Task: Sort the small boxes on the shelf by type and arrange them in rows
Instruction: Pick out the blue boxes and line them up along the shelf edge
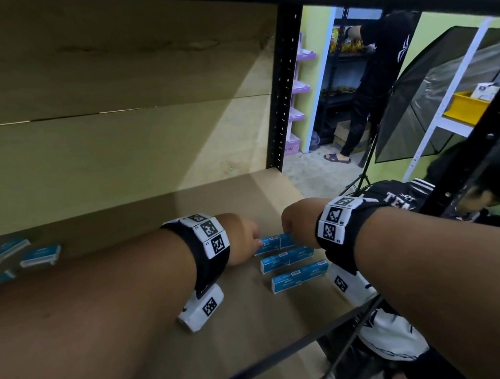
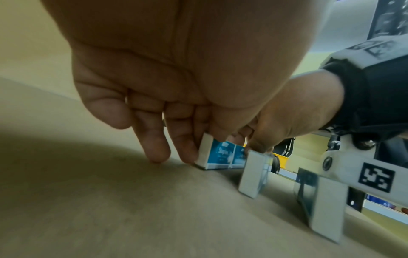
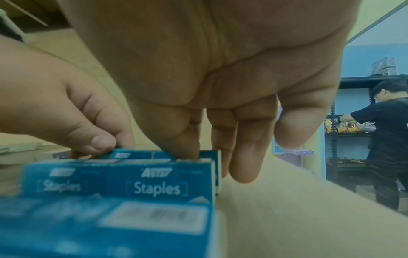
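Note:
Blue "Staples" boxes stand in three short rows on the cardboard shelf board [image 1: 250, 336]: back row [image 1: 270, 244], middle row [image 1: 286, 259], front row [image 1: 300, 276]. My left hand [image 1: 255, 243] holds the left end of the back row, thumb on the box top [image 3: 130, 154], fingers [image 2: 187, 153] against its white end [image 2: 205, 151]. My right hand [image 1: 289, 231] pinches the right-hand back box [image 3: 210, 154], thumb in front, fingers [image 3: 243, 165] round its right end. The middle row [image 3: 159, 185] and front row [image 3: 110, 227] stand untouched just before the hands.
Several loose blue boxes [image 1: 40, 255] lie flat at the shelf's far left. A black upright post [image 1: 282, 94] and the black front rail [image 1: 289, 353] bound the shelf. Beyond it are a person in black [image 1: 376, 85], a photo umbrella [image 1: 432, 95] and a yellow bin [image 1: 463, 104].

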